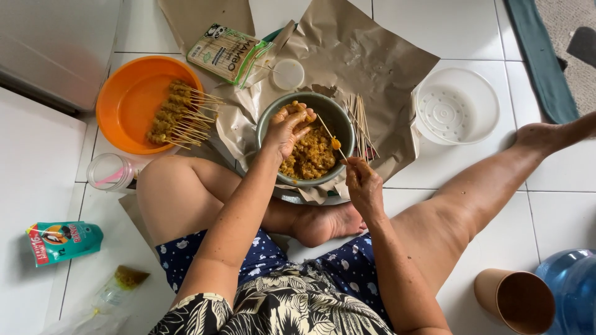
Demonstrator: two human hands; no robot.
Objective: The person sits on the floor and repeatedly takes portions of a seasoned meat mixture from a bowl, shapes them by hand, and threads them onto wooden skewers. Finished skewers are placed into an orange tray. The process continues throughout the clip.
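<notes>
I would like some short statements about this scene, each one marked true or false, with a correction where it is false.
1. The right hand holds a thin wooden skewer with a piece of food on it. True.
2. The left hand rests inside the orange bowl. False: it is over the grey bowl of yellow-brown chopped food.
3. Finished skewers lie in the orange bowl. True.
4. The white strainer is full of food. False: it is empty.
5. Bare sticks lie on the brown paper beside the grey bowl. True.
</notes>
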